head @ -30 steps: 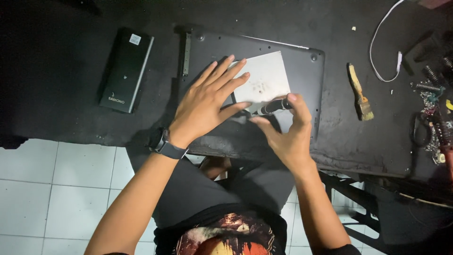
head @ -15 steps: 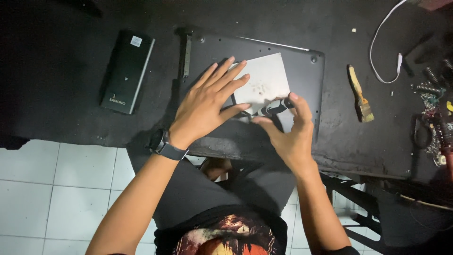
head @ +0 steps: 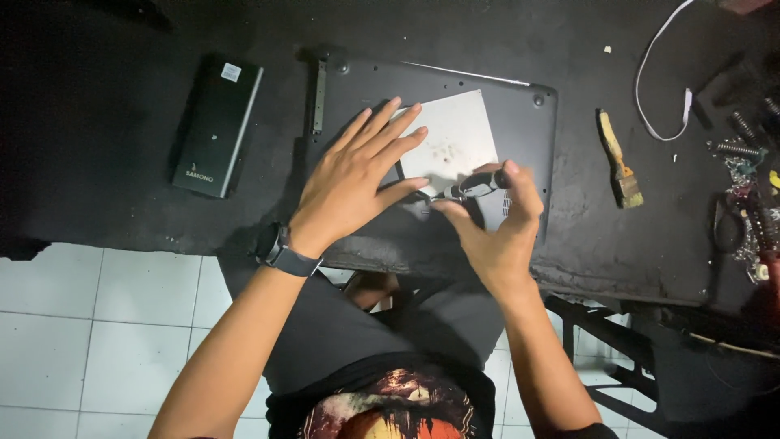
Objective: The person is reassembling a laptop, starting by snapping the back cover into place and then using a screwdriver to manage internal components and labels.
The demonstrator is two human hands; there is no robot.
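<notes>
Left hand (head: pixel 357 175) spread flat on upturned laptop (head: pixel 520 130), right hand (head: pixel 496 232) just beside, pinching small screwdriver (head: pixel 475 188) against it

The laptop (head: pixel 520 122) lies bottom side up in the middle of the desk (head: pixel 97 106), right in front of you. A sheet of paper (head: pixel 455 138) lies on the laptop. Your left hand (head: pixel 357 175) lies flat on the laptop, partly over the paper's left edge. Your right hand (head: pixel 496 236) is just right of it, near the laptop's front edge, with a small screwdriver (head: pixel 475 187) in its fingers. A flat battery pack (head: pixel 215 126) lies on the desk, left of the laptop. A brush (head: pixel 619 158) lies right of the laptop. A cable (head: pixel 650 81) lies behind the brush. Small tools (head: pixel 743 203) lie far right.
</notes>
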